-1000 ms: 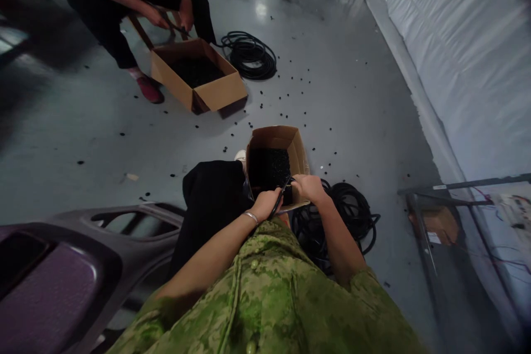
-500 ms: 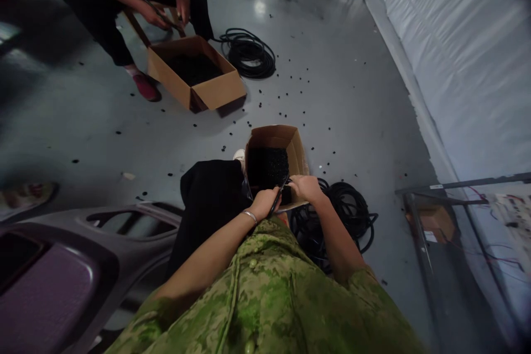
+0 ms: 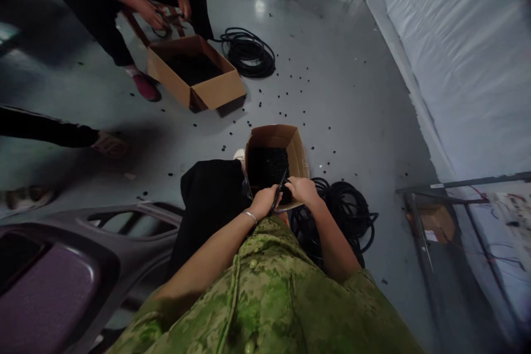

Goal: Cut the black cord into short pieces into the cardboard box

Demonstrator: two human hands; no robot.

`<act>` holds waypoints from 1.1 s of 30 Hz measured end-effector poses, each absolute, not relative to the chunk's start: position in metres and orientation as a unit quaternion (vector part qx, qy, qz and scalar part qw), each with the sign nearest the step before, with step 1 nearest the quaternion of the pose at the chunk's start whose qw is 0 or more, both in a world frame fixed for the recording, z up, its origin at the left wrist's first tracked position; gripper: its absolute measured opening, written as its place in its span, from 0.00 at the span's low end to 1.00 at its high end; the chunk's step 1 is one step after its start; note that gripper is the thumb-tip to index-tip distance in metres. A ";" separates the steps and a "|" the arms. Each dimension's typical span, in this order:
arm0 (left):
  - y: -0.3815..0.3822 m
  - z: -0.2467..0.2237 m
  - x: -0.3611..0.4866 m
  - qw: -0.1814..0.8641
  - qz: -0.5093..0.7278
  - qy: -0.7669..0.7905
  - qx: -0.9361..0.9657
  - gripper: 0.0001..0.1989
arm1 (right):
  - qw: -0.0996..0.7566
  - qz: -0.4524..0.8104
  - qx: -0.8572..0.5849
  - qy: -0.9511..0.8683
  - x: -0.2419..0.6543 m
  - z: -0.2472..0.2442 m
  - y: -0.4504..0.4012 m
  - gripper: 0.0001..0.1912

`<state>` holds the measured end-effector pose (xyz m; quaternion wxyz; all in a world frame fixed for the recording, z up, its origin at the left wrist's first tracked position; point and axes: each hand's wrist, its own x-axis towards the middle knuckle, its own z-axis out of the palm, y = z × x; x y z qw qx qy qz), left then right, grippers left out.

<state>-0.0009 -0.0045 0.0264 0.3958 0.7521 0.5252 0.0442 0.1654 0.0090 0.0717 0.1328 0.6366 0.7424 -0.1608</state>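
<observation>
My left hand (image 3: pixel 264 202), with a bracelet at its wrist, is closed round the handles of dark scissors (image 3: pixel 281 185) whose blades point up and away. Beside it on the right, my right hand (image 3: pixel 302 189) is pinched on the end of a black hose. Both hands are over the near edge of a cardboard box (image 3: pixel 297 152) that holds many small black pieces (image 3: pixel 269 163). Black hose coils (image 3: pixel 350 204) lie on the floor right of the box, partly behind my right forearm.
Across from me a seated person (image 3: pixel 151 14) works over another cardboard box (image 3: pixel 219 88) beside a hose coil (image 3: pixel 249 52). Another person's leg (image 3: pixel 50 127) is at the left. A grey plastic chair (image 3: pixel 108 254) stands lower left, a metal frame (image 3: pixel 418 232) right.
My hands have shifted slightly, and the scissors stand a little steeper. Another person's leg has come into view at the left. The seated person's hands have moved apart, showing scissors.
</observation>
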 end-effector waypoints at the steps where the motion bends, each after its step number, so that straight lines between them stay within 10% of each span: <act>1: -0.005 0.023 -0.001 0.412 0.060 0.524 0.743 0.15 | 0.110 -0.182 0.645 0.734 0.169 0.067 0.008 0.18; 13: -0.004 0.001 0.000 0.534 0.220 0.531 0.620 0.20 | -0.323 -0.597 0.630 0.377 0.178 0.012 -0.026 0.25; 33: -0.014 0.014 -0.007 0.508 0.211 0.434 0.713 0.29 | -0.319 -0.499 0.616 0.520 0.184 0.041 -0.021 0.21</act>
